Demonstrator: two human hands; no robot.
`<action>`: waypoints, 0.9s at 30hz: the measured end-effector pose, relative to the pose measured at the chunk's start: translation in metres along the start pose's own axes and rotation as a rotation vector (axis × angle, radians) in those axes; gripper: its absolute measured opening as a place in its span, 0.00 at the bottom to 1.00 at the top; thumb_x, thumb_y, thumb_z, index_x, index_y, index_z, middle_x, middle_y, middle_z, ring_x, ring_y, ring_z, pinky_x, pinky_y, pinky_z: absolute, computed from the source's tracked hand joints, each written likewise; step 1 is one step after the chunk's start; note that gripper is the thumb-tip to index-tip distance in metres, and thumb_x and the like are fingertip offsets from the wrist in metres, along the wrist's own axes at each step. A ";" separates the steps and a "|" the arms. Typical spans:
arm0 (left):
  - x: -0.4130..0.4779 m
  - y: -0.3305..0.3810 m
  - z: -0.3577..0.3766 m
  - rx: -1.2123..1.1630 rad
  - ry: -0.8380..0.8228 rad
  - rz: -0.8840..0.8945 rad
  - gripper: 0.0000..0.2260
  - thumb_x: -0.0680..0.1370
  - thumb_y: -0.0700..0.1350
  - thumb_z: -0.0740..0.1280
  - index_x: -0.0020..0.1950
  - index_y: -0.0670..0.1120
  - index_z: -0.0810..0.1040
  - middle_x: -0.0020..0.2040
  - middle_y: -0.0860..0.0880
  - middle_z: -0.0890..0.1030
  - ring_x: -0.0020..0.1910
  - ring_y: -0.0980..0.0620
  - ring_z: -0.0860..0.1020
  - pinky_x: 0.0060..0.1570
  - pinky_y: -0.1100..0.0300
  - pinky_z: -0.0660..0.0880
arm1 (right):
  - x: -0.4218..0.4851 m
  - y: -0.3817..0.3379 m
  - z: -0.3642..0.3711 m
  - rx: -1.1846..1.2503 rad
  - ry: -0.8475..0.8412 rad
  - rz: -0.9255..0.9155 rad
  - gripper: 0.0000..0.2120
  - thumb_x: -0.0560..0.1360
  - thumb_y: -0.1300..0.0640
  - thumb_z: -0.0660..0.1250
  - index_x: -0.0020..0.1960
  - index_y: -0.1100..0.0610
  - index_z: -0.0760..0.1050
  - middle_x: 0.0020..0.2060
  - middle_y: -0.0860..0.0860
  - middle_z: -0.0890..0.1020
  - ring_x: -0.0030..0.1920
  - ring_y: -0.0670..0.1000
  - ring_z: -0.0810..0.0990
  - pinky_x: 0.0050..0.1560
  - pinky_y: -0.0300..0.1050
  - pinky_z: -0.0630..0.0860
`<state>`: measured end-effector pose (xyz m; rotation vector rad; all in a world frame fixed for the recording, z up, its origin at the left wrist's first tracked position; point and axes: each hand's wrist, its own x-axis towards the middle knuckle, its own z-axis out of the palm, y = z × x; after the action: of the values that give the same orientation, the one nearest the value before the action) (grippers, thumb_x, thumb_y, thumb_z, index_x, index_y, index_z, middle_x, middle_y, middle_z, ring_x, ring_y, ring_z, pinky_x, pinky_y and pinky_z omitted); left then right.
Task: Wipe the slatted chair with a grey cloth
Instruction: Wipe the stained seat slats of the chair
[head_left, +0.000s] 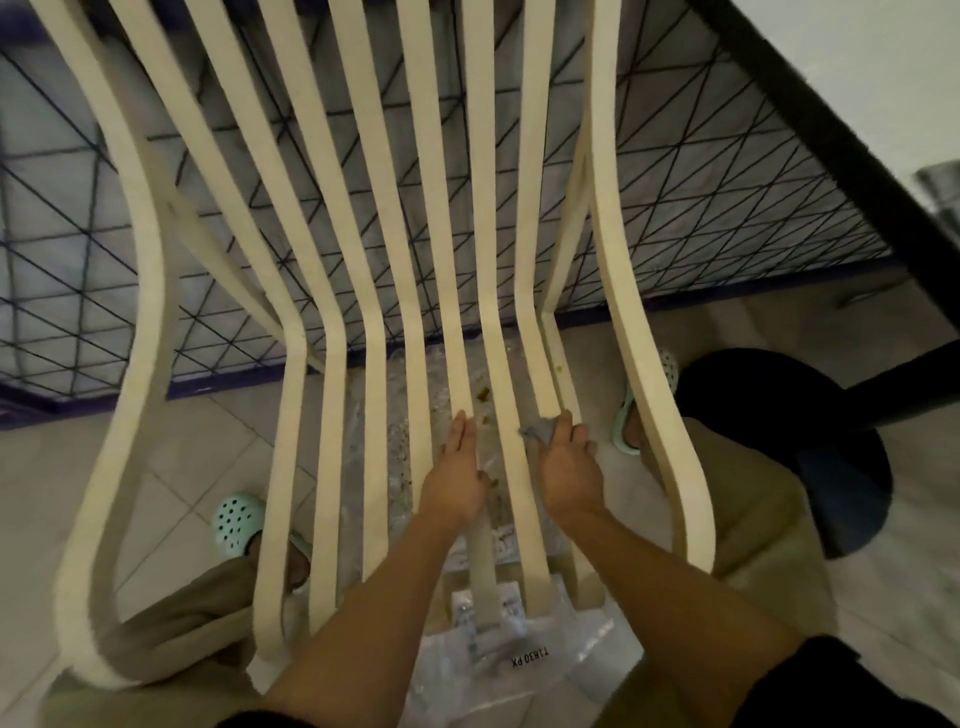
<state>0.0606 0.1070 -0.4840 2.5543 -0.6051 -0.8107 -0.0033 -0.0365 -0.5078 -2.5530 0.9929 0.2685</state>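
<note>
Cream slatted chair (332, 322), slats running lengthwise away from the viewer: left hand (457, 473) flat, fingers straight, on one mid-seat slat; right hand (569, 467), fingers extended, presses grey cloth (536, 432) onto another.

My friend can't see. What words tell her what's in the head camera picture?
Seen from above, a person's right hand presses a small grey cloth onto a slat of a cream slatted chair. The left hand lies flat on a nearby slat, and brown specks show between the slats.
</note>
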 end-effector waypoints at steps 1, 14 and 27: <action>-0.004 -0.001 0.002 0.006 -0.031 -0.007 0.34 0.81 0.41 0.61 0.80 0.47 0.43 0.79 0.54 0.37 0.78 0.46 0.54 0.58 0.57 0.74 | -0.008 0.004 0.001 -0.008 -0.009 -0.010 0.25 0.81 0.57 0.56 0.76 0.63 0.56 0.66 0.62 0.67 0.64 0.63 0.70 0.52 0.54 0.76; -0.057 0.021 0.008 -0.003 -0.167 -0.048 0.29 0.80 0.41 0.62 0.79 0.47 0.56 0.81 0.49 0.45 0.78 0.47 0.53 0.73 0.54 0.62 | -0.078 0.038 -0.007 -0.019 -0.098 -0.006 0.27 0.82 0.57 0.54 0.78 0.59 0.49 0.68 0.58 0.65 0.66 0.59 0.67 0.59 0.54 0.74; -0.103 0.038 -0.009 -1.122 0.055 -0.184 0.11 0.80 0.37 0.64 0.60 0.46 0.77 0.53 0.52 0.81 0.51 0.56 0.79 0.45 0.63 0.77 | -0.090 -0.009 -0.067 0.772 -0.219 -0.247 0.13 0.78 0.48 0.67 0.58 0.52 0.81 0.50 0.53 0.81 0.47 0.47 0.80 0.45 0.33 0.74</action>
<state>-0.0204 0.1293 -0.4130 1.5812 0.1287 -0.8053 -0.0601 -0.0039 -0.4163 -1.8586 0.5393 0.0667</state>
